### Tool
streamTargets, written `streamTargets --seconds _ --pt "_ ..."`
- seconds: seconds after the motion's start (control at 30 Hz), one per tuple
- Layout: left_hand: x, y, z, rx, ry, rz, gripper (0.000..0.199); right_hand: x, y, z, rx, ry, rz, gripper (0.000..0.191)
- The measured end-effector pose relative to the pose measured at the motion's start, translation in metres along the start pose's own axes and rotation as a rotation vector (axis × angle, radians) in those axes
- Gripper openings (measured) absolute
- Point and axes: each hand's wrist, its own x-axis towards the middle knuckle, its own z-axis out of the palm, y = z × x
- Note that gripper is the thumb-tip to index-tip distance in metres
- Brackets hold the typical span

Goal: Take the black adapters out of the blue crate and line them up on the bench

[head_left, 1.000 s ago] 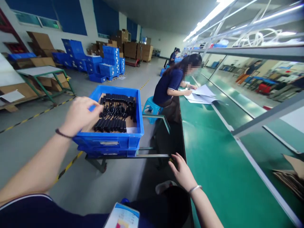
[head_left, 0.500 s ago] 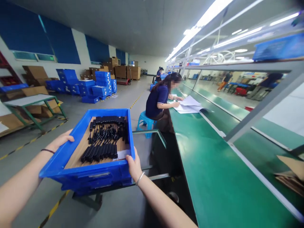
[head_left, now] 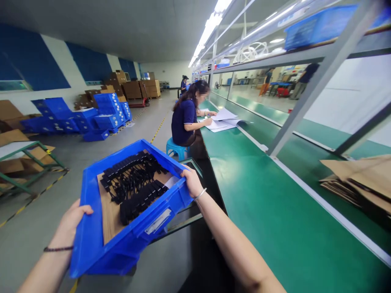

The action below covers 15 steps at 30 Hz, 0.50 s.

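A blue plastic crate (head_left: 91, 221) is held between my two hands, tilted with its right side higher. My left hand (head_left: 71, 221) grips the left wall, thumb over the rim. On the right wall my right hand (head_left: 192, 182) is closed around the rim, close to the green bench. Inside, a brown cardboard sheet (head_left: 110, 219) carries rows of black rectangular devices (head_left: 143, 199) with bundled black cables (head_left: 131, 181) between them. A white slip of paper (head_left: 171, 182) lies at the crate's right end. The fingers under the rim are hidden.
A green-topped workbench (head_left: 256, 203) runs along the right, with flattened cardboard (head_left: 351, 179) on it. Ahead, a seated co-worker (head_left: 185, 116) handles paper sheets (head_left: 224, 120). Blue crates (head_left: 106, 112) are stacked at left. A green-framed table (head_left: 39, 162) stands at far left.
The crate has turned and tilted, its right side rising toward the bench while its left side dropped. Both hands stay on it. My view has swung to the right.
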Motion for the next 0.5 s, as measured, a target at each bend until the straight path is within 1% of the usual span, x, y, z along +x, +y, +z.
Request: streamTargets --seconds 0.07,0.1,0.13,0.2,0.3,0.4,0.5 --pt "-0.015 -0.01 0.013 -0.152 -0.01 -0.163 0.037 -0.003 -0.011 -0.01 -0.078 -0.017 -0.062 0.013" --pt "-0.021 -0.012 0.018 -0.214 -0.023 -0.228 0.038 -0.006 -0.017 -0.015 -0.108 -0.014 -0.084 0.013" --pt "-0.026 -0.01 0.024 -0.236 -0.037 -0.237 0.039 -0.009 -0.023 -0.022 -0.124 -0.002 -0.097 0.015" --pt "-0.037 0.0 0.036 -0.24 -0.083 -0.207 0.039 -0.021 -0.032 -0.039 -0.126 0.038 -0.109 0.019" --pt "-0.056 0.025 0.063 -0.205 -0.159 -0.16 0.038 -0.05 -0.042 -0.075 -0.104 0.135 -0.137 0.02" --pt "-0.079 0.046 0.1 -0.168 -0.22 -0.117 0.043 -0.084 -0.051 -0.12 -0.148 0.268 -0.201 0.015" --pt "-0.1 0.058 0.143 -0.2 -0.366 -0.066 0.053 -0.114 -0.061 -0.169 -0.22 0.405 -0.253 0.014"
